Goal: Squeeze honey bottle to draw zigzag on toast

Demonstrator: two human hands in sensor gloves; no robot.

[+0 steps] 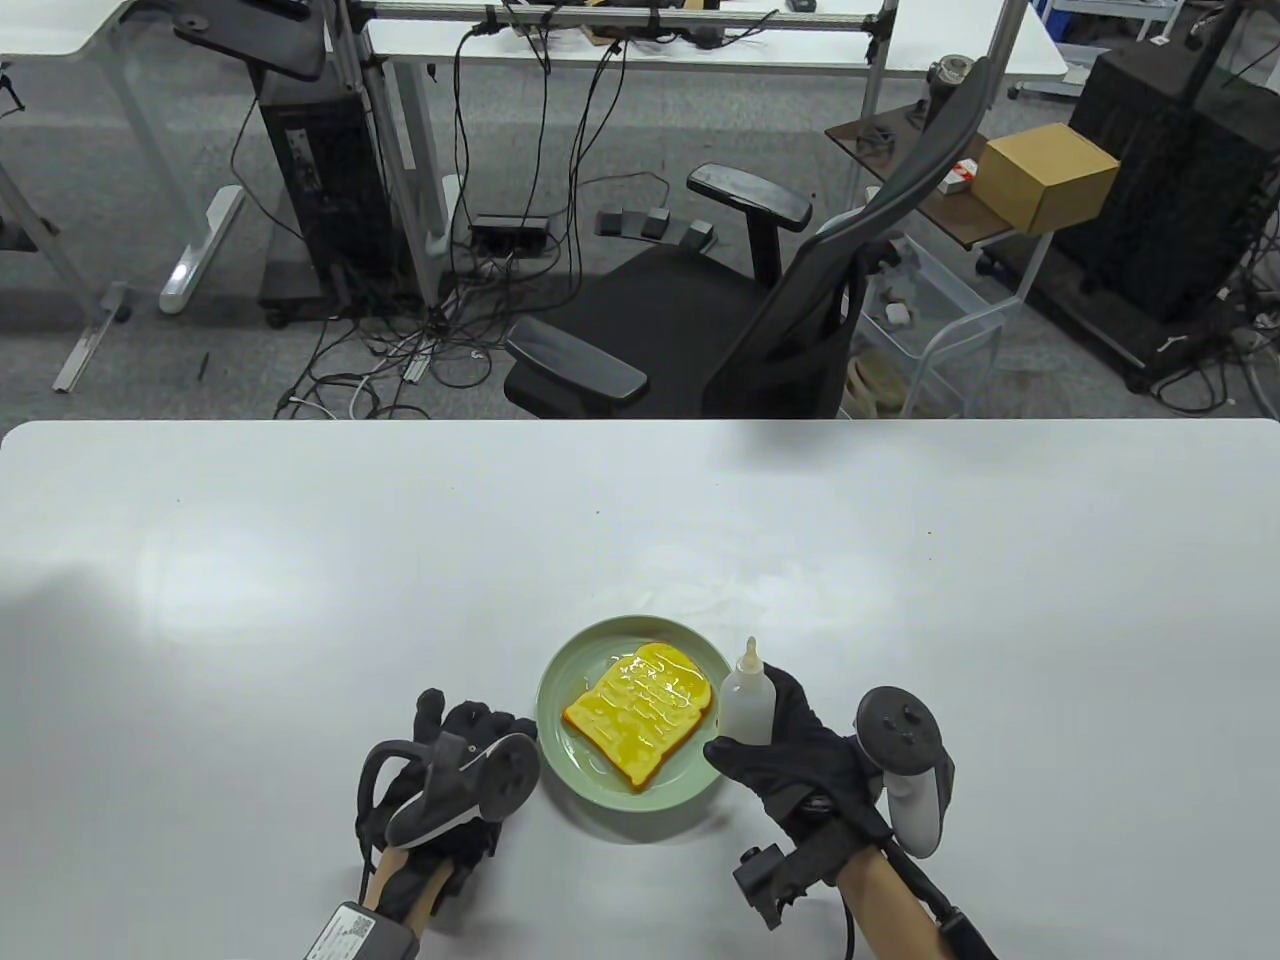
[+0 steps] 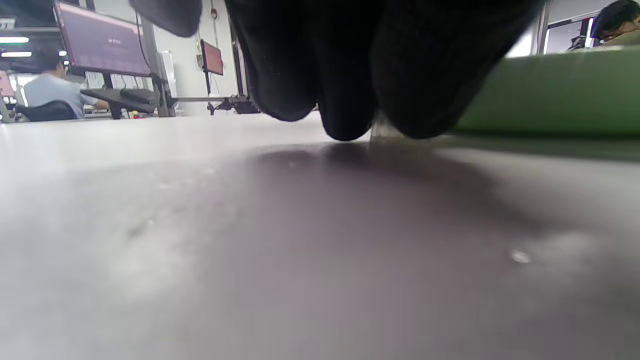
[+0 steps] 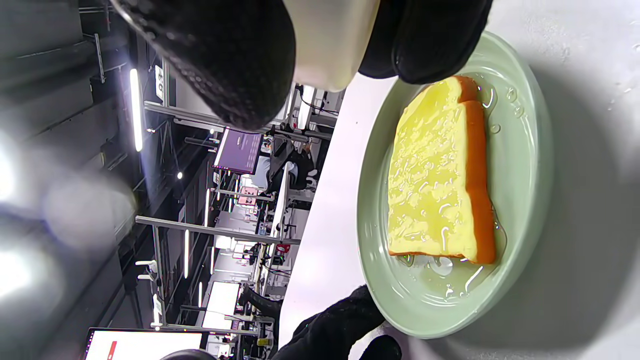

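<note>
The right hand point(image 1: 800, 760) grips the honey bottle point(image 1: 747, 700) upright, just right of the green plate point(image 1: 560, 690) holding the glazed toast point(image 1: 640, 715), while the left hand point(image 1: 450, 780) rests on the worktop point(image 1: 300, 600) against the plate's other side, its grip unclear.

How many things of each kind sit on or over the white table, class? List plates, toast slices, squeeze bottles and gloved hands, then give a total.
Plates: 1, the green plate
Toast slices: 1, the toast on the plate
Squeeze bottles: 1, the honey bottle, upright, held by the right hand
Gloved hands: 2, right hand and left hand
Total: 5
</note>
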